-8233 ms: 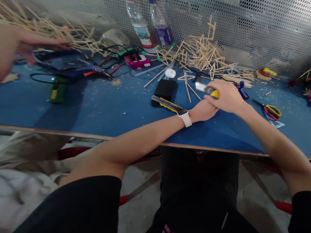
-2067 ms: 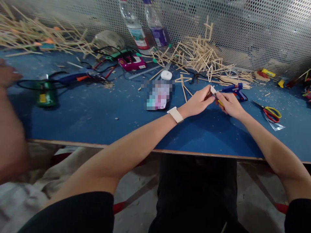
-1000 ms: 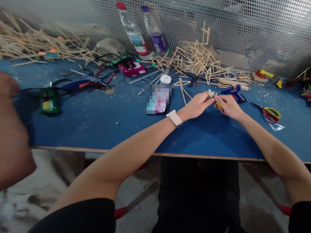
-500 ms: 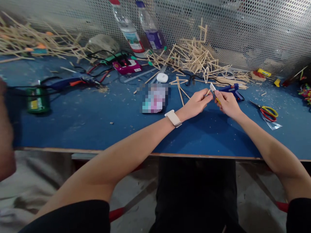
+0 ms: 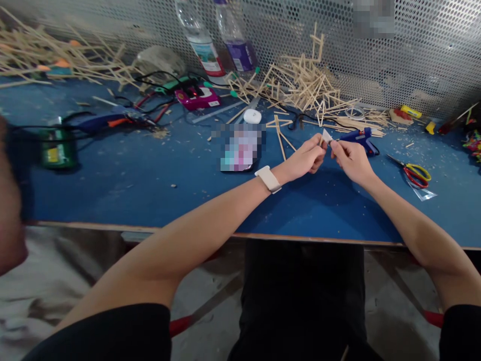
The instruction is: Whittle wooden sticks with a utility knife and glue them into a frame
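My left hand (image 5: 306,158), a pale band on its wrist, is closed with a short wooden stick (image 5: 320,142) pinched at the fingertips. In my right hand (image 5: 352,159) is a utility knife (image 5: 326,135), its light blade pointing up and left against or very near the stick. Fingers cover the knife's handle. Just behind the right hand lies a blue glue gun (image 5: 356,136). Several joined sticks (image 5: 280,136) rest left of my hands, beside a phone (image 5: 242,148) with a blurred screen.
Scissors (image 5: 415,175) lie on a clear set square at right. Stick piles (image 5: 306,82) line the perforated metal wall, with two bottles (image 5: 206,55) nearby. A magenta power strip (image 5: 197,98), cords and a green jar (image 5: 58,150) are leftward. Another person's arm (image 5: 11,200) shows at far left.
The knife blade has tilted and moved slightly left and down towards the stick. Both hands have drawn closer, and the left fingers have curled more. The view has shifted a little.
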A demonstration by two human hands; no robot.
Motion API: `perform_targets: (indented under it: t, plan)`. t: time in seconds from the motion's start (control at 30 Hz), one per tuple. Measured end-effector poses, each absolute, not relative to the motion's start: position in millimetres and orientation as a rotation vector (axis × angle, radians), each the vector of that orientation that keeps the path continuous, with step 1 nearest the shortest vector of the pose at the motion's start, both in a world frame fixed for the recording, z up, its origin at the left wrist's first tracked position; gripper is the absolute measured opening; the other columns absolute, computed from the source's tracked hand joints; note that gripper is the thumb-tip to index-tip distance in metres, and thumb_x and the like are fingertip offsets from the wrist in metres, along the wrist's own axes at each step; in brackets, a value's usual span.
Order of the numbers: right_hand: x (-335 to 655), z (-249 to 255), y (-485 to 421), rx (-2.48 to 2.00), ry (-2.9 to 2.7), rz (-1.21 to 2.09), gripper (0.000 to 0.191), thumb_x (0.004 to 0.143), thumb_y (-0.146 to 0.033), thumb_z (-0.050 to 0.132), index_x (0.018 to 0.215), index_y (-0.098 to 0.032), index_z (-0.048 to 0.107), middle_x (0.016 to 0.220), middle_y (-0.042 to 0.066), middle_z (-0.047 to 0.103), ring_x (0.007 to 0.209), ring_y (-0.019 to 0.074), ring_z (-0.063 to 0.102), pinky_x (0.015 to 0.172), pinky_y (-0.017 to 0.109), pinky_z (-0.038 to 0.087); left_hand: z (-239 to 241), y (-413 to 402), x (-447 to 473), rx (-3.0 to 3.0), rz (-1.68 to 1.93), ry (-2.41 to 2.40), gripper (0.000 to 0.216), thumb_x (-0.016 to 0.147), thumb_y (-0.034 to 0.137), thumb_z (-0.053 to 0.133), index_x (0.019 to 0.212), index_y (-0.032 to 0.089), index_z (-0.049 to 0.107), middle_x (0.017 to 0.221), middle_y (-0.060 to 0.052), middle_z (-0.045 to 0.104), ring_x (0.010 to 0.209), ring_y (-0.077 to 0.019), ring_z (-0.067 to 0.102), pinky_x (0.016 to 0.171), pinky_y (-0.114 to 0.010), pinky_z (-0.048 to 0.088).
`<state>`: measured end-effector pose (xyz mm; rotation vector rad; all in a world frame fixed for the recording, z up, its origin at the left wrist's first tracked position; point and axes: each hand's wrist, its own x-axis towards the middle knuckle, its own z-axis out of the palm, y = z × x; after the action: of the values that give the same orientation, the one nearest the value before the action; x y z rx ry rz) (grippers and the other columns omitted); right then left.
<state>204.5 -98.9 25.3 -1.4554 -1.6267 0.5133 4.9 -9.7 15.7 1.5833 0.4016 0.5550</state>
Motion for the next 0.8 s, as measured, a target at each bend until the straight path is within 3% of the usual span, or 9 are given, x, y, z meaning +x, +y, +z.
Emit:
perform_targets:
  t: [0.13, 0.27, 0.4, 0.8]
  plan:
    - [203, 26, -99, -1.493, -1.700, 0.529, 0.094, 0.111, -0.110, 0.045, 0.080, -0.025, 0.069, 0.066, 0.003, 0.060, 0.066, 0.0192, 0.054, 0.063, 0.035, 0.038, 12, -7, 4, 1.728, 0.538, 0.371, 0.010, 0.112, 0.025, 0.054, 0.104, 0.028, 0.049, 0.067, 0.010, 0.039, 0.053, -0.0142, 0.036, 0.052, -0.028, 0.034]
    - [205, 25, -96, -1.482, -1.641, 0.672, 0.098, 0.100, -0.119, 0.050, 0.081, -0.025, 0.070, 0.062, 0.001, 0.057, 0.061, 0.0189, 0.053, 0.058, 0.035, 0.038, 9, -6, 3, 1.844, 0.577, 0.376, 0.025, 0.127, 0.032, 0.049, 0.103, 0.025, 0.054, 0.069, 0.006, 0.046, 0.056, -0.0141, 0.042, 0.054, -0.028, 0.038]
    - [206, 25, -96, -1.468, -1.580, 0.766, 0.099, 0.092, -0.124, 0.055, 0.081, -0.026, 0.069, 0.058, -0.001, 0.052, 0.055, 0.0182, 0.050, 0.055, 0.035, 0.037, 13, -5, 0, 1.893, 0.595, 0.367, 0.028, 0.130, 0.036, 0.054, 0.106, 0.023, 0.059, 0.069, 0.007, 0.045, 0.056, -0.0135, 0.040, 0.056, -0.030, 0.036]
    - [201, 17, -94, -1.508, -1.566, 0.608, 0.091, 0.105, -0.112, 0.057, 0.078, -0.025, 0.069, 0.060, 0.001, 0.057, 0.059, 0.0177, 0.054, 0.058, 0.035, 0.039, 26, -17, 2, 1.712, 0.605, 0.474, 0.028, 0.128, 0.023, 0.060, 0.100, 0.022, 0.062, 0.064, 0.011, 0.037, 0.049, -0.0095, 0.031, 0.053, -0.028, 0.028]
